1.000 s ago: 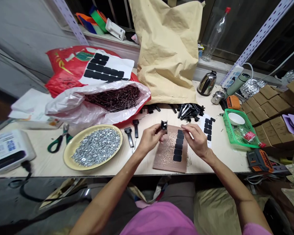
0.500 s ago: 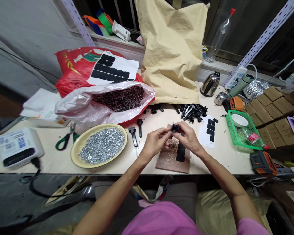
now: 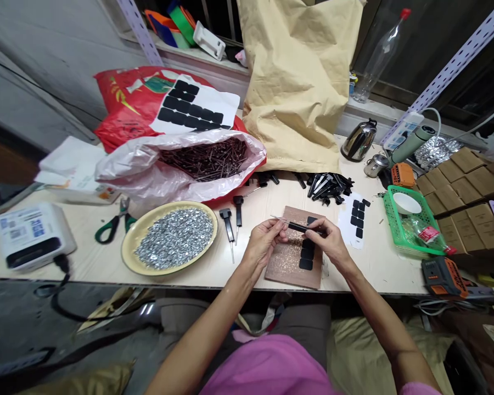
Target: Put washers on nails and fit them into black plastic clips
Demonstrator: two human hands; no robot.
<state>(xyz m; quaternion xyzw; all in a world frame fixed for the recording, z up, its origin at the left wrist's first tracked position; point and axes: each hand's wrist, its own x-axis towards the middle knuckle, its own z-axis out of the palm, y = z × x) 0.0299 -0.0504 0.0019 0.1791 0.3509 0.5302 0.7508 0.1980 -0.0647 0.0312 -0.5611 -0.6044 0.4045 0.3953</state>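
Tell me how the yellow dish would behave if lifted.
The dish is probably heavy for its size, since metal bits cover most of its inside. They look loose, so tilting would likely make them slide and spill. Its even oval rim suggests it is stiff.

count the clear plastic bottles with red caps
2: a tall bottle on the windowsill, right of the tan bag, and a labelled bottle in the green basket. Others could be hidden behind things.
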